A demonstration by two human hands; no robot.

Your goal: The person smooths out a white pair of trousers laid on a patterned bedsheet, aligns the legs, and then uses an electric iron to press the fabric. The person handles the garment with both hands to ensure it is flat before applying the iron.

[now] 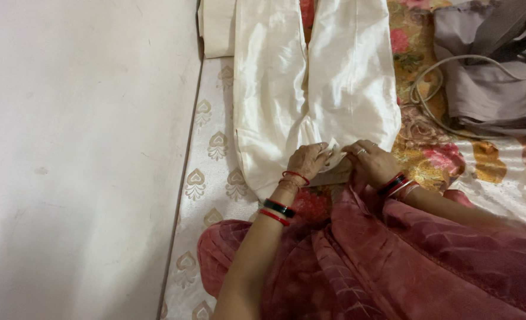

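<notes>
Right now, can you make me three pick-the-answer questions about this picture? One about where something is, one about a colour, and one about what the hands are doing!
1. Where is the grey cable?
A. on the flowered cloth, right of the cream trousers
B. on the white wall
C. across the person's lap

2. What colour are the trousers?
A. blue
B. cream
C. black

3. What are the left hand and right hand doing?
A. resting apart on the lap
B. holding a cup
C. both pinching the trousers' near end

Answers:
1. A, since the cable loops over the flowered cloth beside the grey bag.
2. B, the shiny fabric is plainly cream.
3. C, the fingers of both hands close on the cloth's edge, side by side.
</notes>
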